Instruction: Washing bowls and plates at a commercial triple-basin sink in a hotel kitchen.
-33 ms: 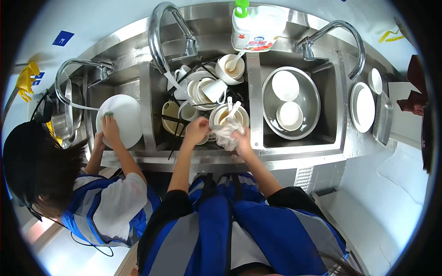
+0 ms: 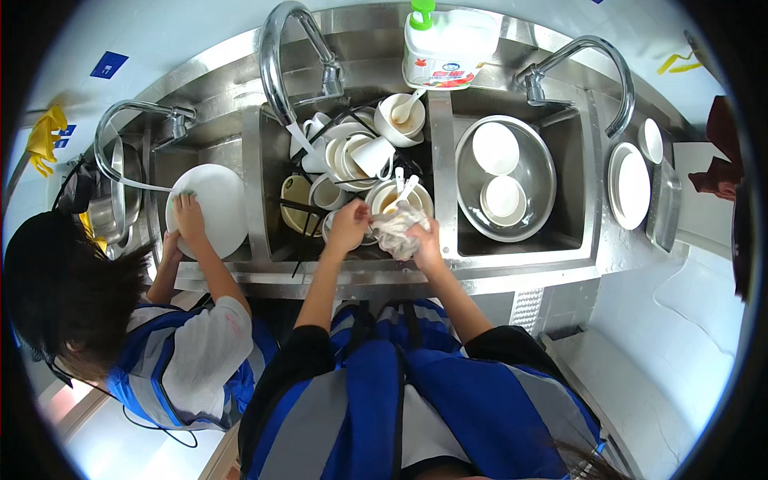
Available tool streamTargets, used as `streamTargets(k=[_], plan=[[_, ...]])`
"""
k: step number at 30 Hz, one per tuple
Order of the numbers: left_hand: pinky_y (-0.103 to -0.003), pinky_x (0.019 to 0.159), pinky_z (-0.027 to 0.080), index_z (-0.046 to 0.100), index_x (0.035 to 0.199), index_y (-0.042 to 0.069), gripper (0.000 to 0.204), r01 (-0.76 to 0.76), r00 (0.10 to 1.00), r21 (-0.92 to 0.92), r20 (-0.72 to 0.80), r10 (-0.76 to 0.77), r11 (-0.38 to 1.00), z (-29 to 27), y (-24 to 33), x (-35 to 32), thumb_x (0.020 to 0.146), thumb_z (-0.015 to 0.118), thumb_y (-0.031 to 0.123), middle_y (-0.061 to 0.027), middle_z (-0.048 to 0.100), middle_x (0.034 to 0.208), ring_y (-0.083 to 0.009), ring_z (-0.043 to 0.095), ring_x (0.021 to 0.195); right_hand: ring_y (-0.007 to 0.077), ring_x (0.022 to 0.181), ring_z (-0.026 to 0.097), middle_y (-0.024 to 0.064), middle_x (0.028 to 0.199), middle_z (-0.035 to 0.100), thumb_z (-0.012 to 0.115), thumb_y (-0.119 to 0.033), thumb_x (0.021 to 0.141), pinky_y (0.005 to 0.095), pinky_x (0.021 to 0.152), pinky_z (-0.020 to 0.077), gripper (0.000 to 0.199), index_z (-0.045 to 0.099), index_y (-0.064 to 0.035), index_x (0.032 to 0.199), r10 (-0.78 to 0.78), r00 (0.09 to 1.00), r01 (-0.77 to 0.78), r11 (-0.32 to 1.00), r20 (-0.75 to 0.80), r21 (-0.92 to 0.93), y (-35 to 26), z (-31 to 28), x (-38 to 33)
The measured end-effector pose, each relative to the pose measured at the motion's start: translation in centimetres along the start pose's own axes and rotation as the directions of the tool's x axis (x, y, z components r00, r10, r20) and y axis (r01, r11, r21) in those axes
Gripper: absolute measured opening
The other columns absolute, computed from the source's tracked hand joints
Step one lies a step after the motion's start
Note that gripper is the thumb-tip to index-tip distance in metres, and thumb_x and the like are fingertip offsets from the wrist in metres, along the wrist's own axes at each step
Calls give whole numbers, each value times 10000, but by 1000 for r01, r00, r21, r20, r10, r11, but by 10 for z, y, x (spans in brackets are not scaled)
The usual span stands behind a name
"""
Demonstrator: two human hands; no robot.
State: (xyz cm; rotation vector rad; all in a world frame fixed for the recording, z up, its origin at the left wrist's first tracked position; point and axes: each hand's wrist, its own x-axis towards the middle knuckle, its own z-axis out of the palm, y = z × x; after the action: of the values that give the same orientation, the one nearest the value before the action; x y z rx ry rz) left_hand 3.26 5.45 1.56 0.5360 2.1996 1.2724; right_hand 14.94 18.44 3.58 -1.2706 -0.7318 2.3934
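Over the front of the middle sink, my right hand [image 2: 426, 244] is closed on a crumpled whitish cloth [image 2: 398, 232]. Left of the cloth, my left hand [image 2: 350, 225] has its fingers curled together; whatever they hold, if anything, is hidden. Just beyond the cloth stands a bowl [image 2: 426, 199] with white spoons [image 2: 408, 189] and brownish liquid in it. Stacked bowls, a white mug [image 2: 373, 158] and other cups crowd the sink behind my hands. At the back, another bowl [image 2: 388, 128] has a white spoon leaning in it.
On my left, a co-worker's hand [image 2: 190, 216] rests on a large white plate [image 2: 220, 200] in the left sink. The right sink holds a metal basin [image 2: 546, 188] with white bowls. A white jug with a green pump [image 2: 448, 56] stands behind; plates [image 2: 634, 190] lie at right. Curved faucets [image 2: 272, 68] overhang.
My left hand has shifted slightly to the right, and the cloth has moved a little with my right hand. The co-worker's hand has moved slightly on the plate.
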Motion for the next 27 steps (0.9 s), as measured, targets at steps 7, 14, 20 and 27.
streamTargets(k=[7,14,20,27], plan=[[-408,707,466,577,955,9,282,-322,946,347,87,311,881,46,-2,35,698,654,93,-174,605,850,-348,578,816,192,797,595,123,869,611,507,-4,639,295,681,488,344,549,90,968,-61,959,111,980,277,-168,-54,-19,8],[-418,668,463,559,871,-1,257,-107,986,486,-60,155,868,84,-4,41,706,681,154,-176,614,814,-362,586,755,171,759,582,96,870,610,510,-8,639,256,695,458,363,555,80,989,-145,969,181,968,201,-176,-52,-26,-1],[-453,631,427,541,872,27,247,72,987,-137,-130,-90,988,99,-13,48,701,668,153,-169,605,750,-360,584,741,172,755,584,99,875,610,508,-5,640,258,689,462,371,555,74,1000,-151,966,190,965,209,-183,-53,-25,-7],[-338,659,439,517,949,10,201,-149,976,176,-131,173,973,94,-32,45,776,603,65,-134,612,785,-243,603,758,176,772,594,105,892,614,510,1,648,272,691,480,384,550,69,1024,-146,968,183,968,206,-171,-55,-22,-11]])
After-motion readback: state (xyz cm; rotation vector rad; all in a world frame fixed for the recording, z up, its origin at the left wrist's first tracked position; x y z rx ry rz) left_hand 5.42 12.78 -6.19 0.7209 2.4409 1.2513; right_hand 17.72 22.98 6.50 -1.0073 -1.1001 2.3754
